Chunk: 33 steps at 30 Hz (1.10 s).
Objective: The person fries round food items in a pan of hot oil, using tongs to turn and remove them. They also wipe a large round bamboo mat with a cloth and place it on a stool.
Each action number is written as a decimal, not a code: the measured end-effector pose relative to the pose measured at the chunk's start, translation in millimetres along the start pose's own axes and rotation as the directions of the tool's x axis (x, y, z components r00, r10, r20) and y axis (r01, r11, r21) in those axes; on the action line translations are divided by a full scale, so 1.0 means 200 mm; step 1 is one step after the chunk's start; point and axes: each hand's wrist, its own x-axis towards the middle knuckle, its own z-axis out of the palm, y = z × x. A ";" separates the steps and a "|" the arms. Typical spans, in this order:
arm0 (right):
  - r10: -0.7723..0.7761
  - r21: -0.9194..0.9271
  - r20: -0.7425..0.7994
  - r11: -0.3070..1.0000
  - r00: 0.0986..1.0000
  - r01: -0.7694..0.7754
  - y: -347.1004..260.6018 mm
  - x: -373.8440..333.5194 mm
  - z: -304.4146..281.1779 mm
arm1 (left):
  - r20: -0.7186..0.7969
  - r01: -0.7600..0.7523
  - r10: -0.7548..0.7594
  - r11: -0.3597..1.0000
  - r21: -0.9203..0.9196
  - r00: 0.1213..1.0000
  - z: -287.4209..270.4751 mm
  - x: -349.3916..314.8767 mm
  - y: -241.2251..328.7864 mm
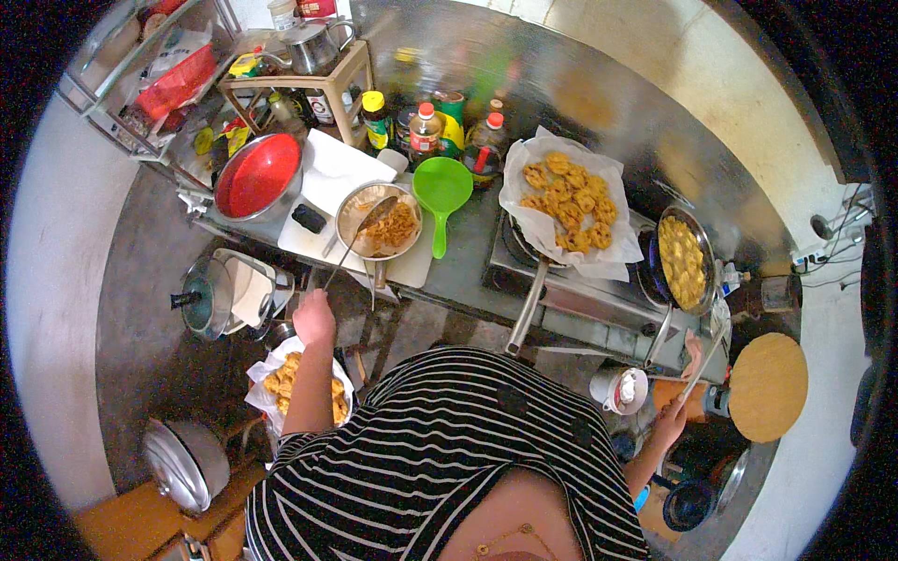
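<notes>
My left hand (314,318) is closed around the handle of a long-handled metal spoon (374,217). Its bowl rests over a paper-lined pan (351,198) that holds browned, crisp pieces. On the right, my right hand (670,419) grips a long metal utensil (703,366), probably a spatula, whose head is hard to make out beside the frying pan. In that frying pan (715,266), yellow battered pieces (681,262) lie on the stove. Left of it, several golden fritters (572,201) sit on white paper (524,178) over another pan.
A green ladle-shaped scoop (442,187) lies near several sauce bottles (426,131). A red-lined metal bowl (262,178) stands at the back left. Below my left forearm is a paper-lined bowl of fried pieces (279,381). A white bucket (608,388) and a round board (769,387) are at right.
</notes>
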 end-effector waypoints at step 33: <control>0.042 0.055 0.041 0.998 0.998 -0.044 0.05 -0.03 -0.04 | -0.085 0.101 -0.102 0.995 -0.025 0.991 0.09 -0.11 -0.01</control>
